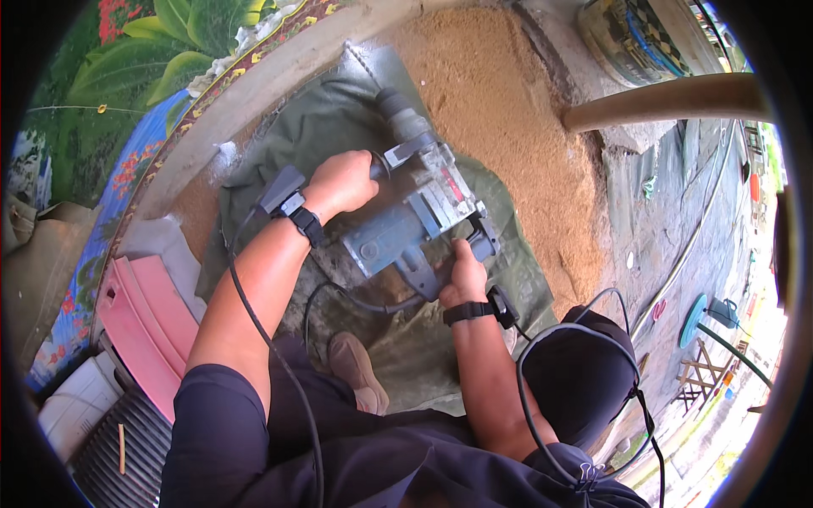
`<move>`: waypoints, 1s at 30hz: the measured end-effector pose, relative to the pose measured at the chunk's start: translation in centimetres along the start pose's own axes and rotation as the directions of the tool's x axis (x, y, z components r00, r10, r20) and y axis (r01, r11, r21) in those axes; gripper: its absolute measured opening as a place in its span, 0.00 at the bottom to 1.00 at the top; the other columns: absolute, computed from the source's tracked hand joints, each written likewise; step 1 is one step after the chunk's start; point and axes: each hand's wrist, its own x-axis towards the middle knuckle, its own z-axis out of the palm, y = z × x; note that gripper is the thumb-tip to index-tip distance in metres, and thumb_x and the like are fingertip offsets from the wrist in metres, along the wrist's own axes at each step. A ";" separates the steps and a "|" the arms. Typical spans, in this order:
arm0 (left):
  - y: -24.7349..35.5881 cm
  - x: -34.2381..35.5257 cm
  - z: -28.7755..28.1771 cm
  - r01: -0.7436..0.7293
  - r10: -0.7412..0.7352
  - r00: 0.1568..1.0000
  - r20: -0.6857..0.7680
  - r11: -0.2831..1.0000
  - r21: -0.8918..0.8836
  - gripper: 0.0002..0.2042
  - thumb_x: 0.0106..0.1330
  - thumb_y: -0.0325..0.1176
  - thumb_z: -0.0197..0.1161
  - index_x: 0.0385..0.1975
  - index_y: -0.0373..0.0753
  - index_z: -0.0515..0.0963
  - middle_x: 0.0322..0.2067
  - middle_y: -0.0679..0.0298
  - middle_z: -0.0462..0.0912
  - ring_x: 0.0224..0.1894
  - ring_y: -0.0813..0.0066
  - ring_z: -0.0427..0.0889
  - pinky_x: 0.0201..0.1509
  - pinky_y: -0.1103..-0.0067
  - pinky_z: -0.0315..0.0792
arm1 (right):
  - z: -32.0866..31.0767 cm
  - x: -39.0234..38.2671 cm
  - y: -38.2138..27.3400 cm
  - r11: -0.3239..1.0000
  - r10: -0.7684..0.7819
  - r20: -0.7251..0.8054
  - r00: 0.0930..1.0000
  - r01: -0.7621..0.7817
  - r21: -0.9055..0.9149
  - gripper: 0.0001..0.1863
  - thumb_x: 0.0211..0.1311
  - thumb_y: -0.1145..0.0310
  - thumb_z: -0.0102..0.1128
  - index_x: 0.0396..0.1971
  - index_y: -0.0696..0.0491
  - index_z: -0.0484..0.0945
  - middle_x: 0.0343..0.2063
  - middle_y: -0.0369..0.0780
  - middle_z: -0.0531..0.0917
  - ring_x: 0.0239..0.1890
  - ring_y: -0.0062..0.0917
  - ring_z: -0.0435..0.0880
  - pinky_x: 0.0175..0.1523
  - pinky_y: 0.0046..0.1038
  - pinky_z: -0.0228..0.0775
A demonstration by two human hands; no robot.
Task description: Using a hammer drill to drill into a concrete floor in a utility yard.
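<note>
A grey-blue rotary hammer drill (385,235) lies across the middle of the view, its chuck aimed at the far left. My left hand (343,181) is wrapped round its side handle. On the rear handle, my right hand (465,278) has its fingers closed. The long drill bit (362,64) reaches a pale concrete ledge (292,61), where white powder surrounds the tip. Whether the bit is inside a hole cannot be made out. Under the drill spreads a dark green sheet (292,127), with the drill's power cord (364,303) looping over it.
Sandy soil (500,110) borders the sheet on the right. Beyond it are a thick wooden pole (669,103) and a bucket (635,42). A pink plastic piece (152,317) lies at the left, below a painted wall (93,93). Black cables run from devices on both wrists.
</note>
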 end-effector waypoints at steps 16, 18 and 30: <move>-0.1 0.1 -0.3 -0.017 0.017 0.999 -0.029 1.000 -0.021 0.12 0.53 0.33 0.62 0.32 0.32 0.74 0.35 0.47 0.80 0.41 0.47 0.79 0.45 0.61 0.72 | 0.2 -0.2 -0.1 1.000 0.002 0.016 1.000 -0.002 -0.007 0.10 0.54 0.69 0.63 0.30 0.53 0.70 0.17 0.39 0.72 0.15 0.30 0.72 0.21 0.34 0.68; 0.1 0.1 -0.5 -0.002 0.002 1.000 -0.005 1.000 -0.003 0.12 0.53 0.33 0.62 0.32 0.32 0.74 0.34 0.47 0.80 0.41 0.47 0.79 0.45 0.61 0.72 | 0.2 -0.2 -0.1 1.000 0.010 0.020 1.000 -0.010 -0.001 0.10 0.54 0.69 0.63 0.29 0.53 0.70 0.17 0.39 0.72 0.15 0.30 0.72 0.21 0.34 0.68; -0.1 0.2 -0.6 -0.039 0.038 0.999 -0.029 0.999 0.000 0.12 0.54 0.34 0.62 0.33 0.31 0.74 0.35 0.47 0.80 0.41 0.47 0.79 0.45 0.61 0.72 | 0.3 -0.4 -0.2 1.000 0.005 -0.006 1.000 -0.004 0.006 0.11 0.53 0.69 0.64 0.30 0.53 0.70 0.19 0.39 0.73 0.15 0.30 0.73 0.21 0.35 0.68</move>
